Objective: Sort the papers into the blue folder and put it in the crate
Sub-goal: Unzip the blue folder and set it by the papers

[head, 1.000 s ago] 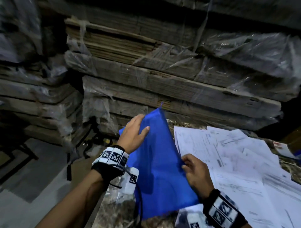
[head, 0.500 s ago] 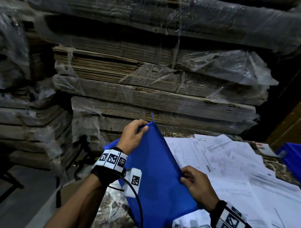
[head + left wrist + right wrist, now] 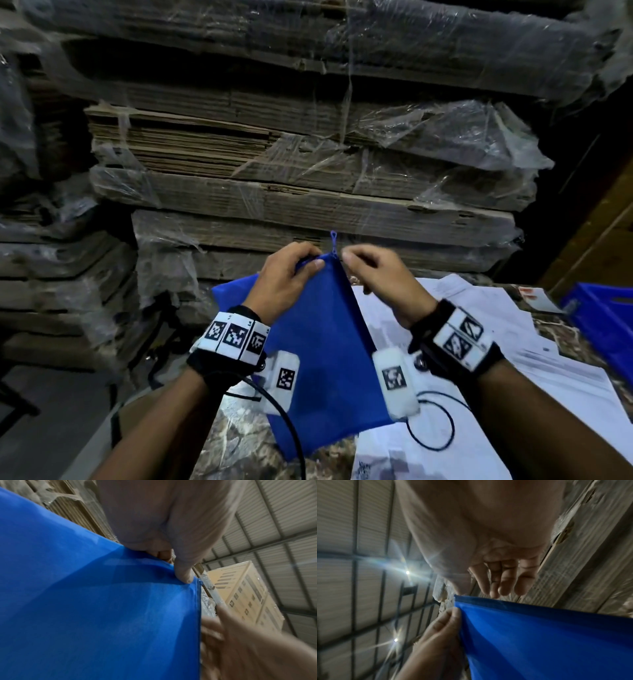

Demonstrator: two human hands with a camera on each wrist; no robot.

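Pinched between thumb and curled fingers, the top corner of the blue folder (image 3: 322, 346) sits in the grip of the left hand (image 3: 286, 284); the left wrist view shows the thumb pressed on the folder's upper edge (image 3: 184, 577) with the fingers behind it. The right hand (image 3: 380, 281) is up at the same corner, its fingers bent and blurred just beside the small blue zip pull (image 3: 333, 240) that sticks up there. Whether that grip has closed on the pull or on the folder's edge I cannot tell; in the right wrist view the fingertips (image 3: 503, 588) hang just above the folder's top edge, loosely curled.

Largest behind everything are the stacks of flattened cardboard (image 3: 308, 164), wrapped in clear plastic film and filling the upper part of the head view. Below them lies the bench (image 3: 239, 448), a mottled stone-like surface. White printed papers (image 3: 555, 373) are spread loosely over its right half, overlapping one another. The folder is held tilted up over the bench's left part, its lower corner down near the bench and its top corner raised toward the cardboard. A blue crate (image 3: 609, 318) stands at the far right edge, well apart from the folder, with the papers between them. Both wrists wear black bands with black-and-white marker tags, and a thin black cable (image 3: 442, 435) loops over the papers under the right wrist.
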